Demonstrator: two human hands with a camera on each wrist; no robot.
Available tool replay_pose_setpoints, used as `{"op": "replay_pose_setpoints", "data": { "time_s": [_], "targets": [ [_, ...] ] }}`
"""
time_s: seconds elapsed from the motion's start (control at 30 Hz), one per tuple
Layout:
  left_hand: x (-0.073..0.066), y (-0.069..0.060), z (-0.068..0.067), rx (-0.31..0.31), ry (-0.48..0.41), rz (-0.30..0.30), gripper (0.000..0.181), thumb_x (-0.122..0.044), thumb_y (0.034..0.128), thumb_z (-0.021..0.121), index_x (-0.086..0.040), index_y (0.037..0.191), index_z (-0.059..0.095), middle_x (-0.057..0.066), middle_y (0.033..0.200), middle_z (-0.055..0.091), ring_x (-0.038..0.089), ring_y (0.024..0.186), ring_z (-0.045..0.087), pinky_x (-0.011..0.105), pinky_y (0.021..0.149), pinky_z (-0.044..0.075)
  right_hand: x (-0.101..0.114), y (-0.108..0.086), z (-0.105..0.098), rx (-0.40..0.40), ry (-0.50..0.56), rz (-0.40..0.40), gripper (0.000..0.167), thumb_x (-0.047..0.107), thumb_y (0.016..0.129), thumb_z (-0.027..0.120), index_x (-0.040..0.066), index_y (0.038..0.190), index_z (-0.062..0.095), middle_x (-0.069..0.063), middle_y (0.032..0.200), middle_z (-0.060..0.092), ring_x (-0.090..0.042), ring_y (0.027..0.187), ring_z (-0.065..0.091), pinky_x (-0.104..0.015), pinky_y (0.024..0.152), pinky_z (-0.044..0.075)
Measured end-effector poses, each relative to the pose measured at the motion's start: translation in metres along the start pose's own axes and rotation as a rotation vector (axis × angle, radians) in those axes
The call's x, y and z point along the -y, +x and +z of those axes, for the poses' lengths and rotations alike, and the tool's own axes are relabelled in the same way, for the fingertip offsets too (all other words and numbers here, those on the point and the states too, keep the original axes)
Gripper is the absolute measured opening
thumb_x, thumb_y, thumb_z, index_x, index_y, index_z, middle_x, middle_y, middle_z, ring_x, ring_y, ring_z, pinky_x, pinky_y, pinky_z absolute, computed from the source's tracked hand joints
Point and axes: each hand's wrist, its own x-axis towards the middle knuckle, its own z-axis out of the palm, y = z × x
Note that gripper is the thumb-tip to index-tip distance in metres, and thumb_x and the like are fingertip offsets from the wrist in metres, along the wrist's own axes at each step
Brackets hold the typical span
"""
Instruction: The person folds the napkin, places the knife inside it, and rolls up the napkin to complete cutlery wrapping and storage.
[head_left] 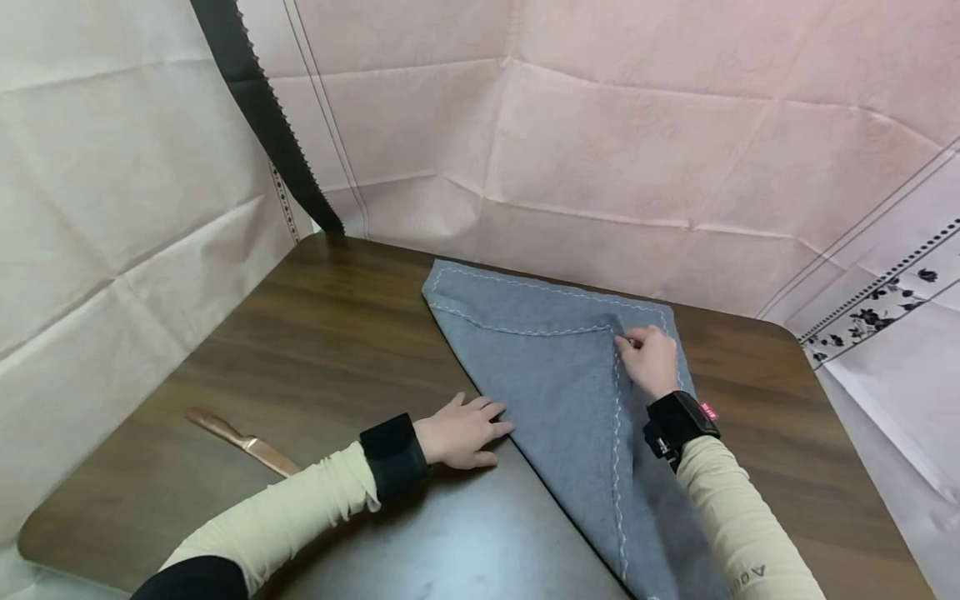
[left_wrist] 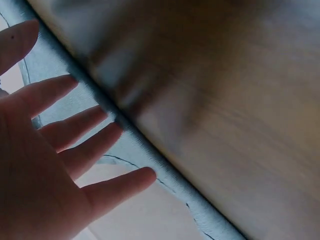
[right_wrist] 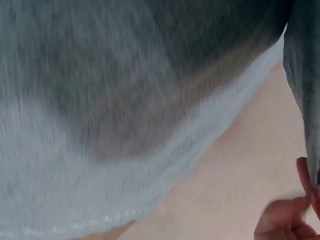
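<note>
A blue-grey cloth with white stitching along its edges lies folded over on a diagonal, one layer on top of the other. My right hand pinches the corner of the upper layer; in the right wrist view that hand shows only at the lower right, beside the hanging cloth. Along the fold on the cloth's left side is my left hand, its fingers spread and fingertips at the folded edge. The left wrist view has the same straight fingers over the cloth's edge.
A copper-coloured knife lies on the brown wooden table, partly behind my left forearm. Pale creased sheeting hangs behind the table, with a black toothed-edge strip at the left. A flower-patterned border shows at the right.
</note>
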Motion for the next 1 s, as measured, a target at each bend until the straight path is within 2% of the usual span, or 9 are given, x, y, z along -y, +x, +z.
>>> {"op": "replay_pose_setpoints", "data": {
  "time_s": [0.1, 0.2, 0.27, 0.4, 0.53, 0.6, 0.7, 0.83, 1.0],
  "targets": [
    [-0.001, 0.008, 0.001, -0.014, 0.008, -0.001, 0.053, -0.043, 0.0904, 0.051, -0.019, 0.137, 0.042, 0.008, 0.141, 0.035, 0.023, 0.130, 0.030, 0.051, 0.099, 0.029, -0.003, 0.006, -0.006, 0.023, -0.006, 0.087, 0.018, 0.007, 0.085, 0.060, -0.006, 0.092, 0.069, -0.019, 0.074, 0.063, -0.030, 0.067, 0.054, -0.035, 0.059, 0.038],
    [-0.002, 0.017, 0.001, -0.022, 0.011, -0.001, 0.054, -0.044, 0.0906, 0.050, -0.019, 0.137, 0.042, 0.008, 0.142, 0.034, 0.023, 0.130, 0.030, 0.051, 0.099, 0.029, -0.005, 0.012, -0.011, 0.018, 0.012, 0.171, 0.020, 0.007, 0.084, 0.060, -0.006, 0.096, 0.068, -0.022, 0.085, 0.066, -0.036, 0.078, 0.061, -0.043, 0.066, 0.044],
    [-0.003, 0.023, 0.002, -0.022, 0.010, -0.003, 0.054, -0.045, 0.0908, 0.049, -0.020, 0.138, 0.040, 0.008, 0.142, 0.033, 0.023, 0.131, 0.028, 0.051, 0.100, 0.028, -0.007, 0.016, -0.014, -0.001, 0.035, 0.217, 0.020, 0.006, 0.082, 0.061, -0.006, 0.096, 0.068, -0.023, 0.087, 0.065, -0.037, 0.083, 0.060, -0.046, 0.072, 0.043],
    [-0.005, 0.032, 0.002, -0.024, -0.006, -0.004, 0.054, -0.045, 0.0913, 0.048, -0.020, 0.139, 0.039, 0.008, 0.143, 0.032, 0.023, 0.132, 0.026, 0.051, 0.100, 0.026, -0.010, 0.022, -0.025, 0.020, 0.117, 0.366, 0.022, 0.007, 0.084, 0.059, -0.007, 0.100, 0.067, -0.018, 0.068, 0.066, -0.025, 0.063, 0.062, -0.033, 0.061, 0.046],
    [-0.006, 0.040, 0.000, -0.030, -0.021, -0.008, 0.054, -0.045, 0.0915, 0.047, -0.020, 0.139, 0.039, 0.008, 0.143, 0.032, 0.023, 0.132, 0.026, 0.052, 0.100, 0.026, -0.013, 0.031, -0.036, 0.075, 0.279, 0.468, 0.027, 0.006, 0.089, 0.053, -0.012, 0.107, 0.061, 0.003, 0.049, 0.056, -0.005, 0.042, 0.053, -0.020, 0.045, 0.042],
    [-0.005, 0.044, -0.001, -0.032, -0.031, -0.014, 0.054, -0.045, 0.0915, 0.047, -0.019, 0.139, 0.039, 0.008, 0.143, 0.032, 0.024, 0.132, 0.026, 0.052, 0.100, 0.026, -0.014, 0.036, -0.037, 0.071, 0.349, 0.493, 0.030, 0.007, 0.090, 0.050, -0.014, 0.111, 0.058, 0.004, 0.052, 0.058, -0.001, 0.042, 0.054, -0.019, 0.045, 0.045],
    [-0.003, 0.049, -0.003, -0.027, -0.036, -0.029, 0.055, -0.045, 0.0918, 0.046, -0.019, 0.139, 0.039, 0.009, 0.144, 0.031, 0.024, 0.133, 0.025, 0.053, 0.101, 0.025, -0.018, 0.041, -0.037, 0.023, 0.378, 0.496, 0.031, 0.008, 0.092, 0.048, -0.014, 0.112, 0.057, -0.010, 0.064, 0.065, 0.001, 0.046, 0.057, -0.019, 0.049, 0.049],
    [0.000, 0.053, -0.006, -0.008, -0.021, -0.062, 0.056, -0.046, 0.0920, 0.045, -0.020, 0.140, 0.036, 0.008, 0.145, 0.028, 0.024, 0.134, 0.023, 0.053, 0.102, 0.023, -0.027, 0.048, -0.033, -0.030, 0.297, 0.457, 0.030, 0.010, 0.094, 0.046, -0.010, 0.111, 0.060, -0.026, 0.087, 0.065, 0.007, 0.050, 0.055, -0.014, 0.052, 0.047],
    [0.001, 0.061, -0.009, 0.030, -0.018, -0.088, 0.057, -0.047, 0.0917, 0.045, -0.022, 0.142, 0.033, 0.009, 0.147, 0.025, 0.024, 0.135, 0.020, 0.053, 0.102, 0.022, -0.044, 0.059, -0.033, -0.073, 0.167, 0.430, 0.029, 0.012, 0.093, 0.046, -0.005, 0.104, 0.066, -0.024, 0.088, 0.065, 0.011, 0.047, 0.052, -0.009, 0.049, 0.041]
  ]
}}
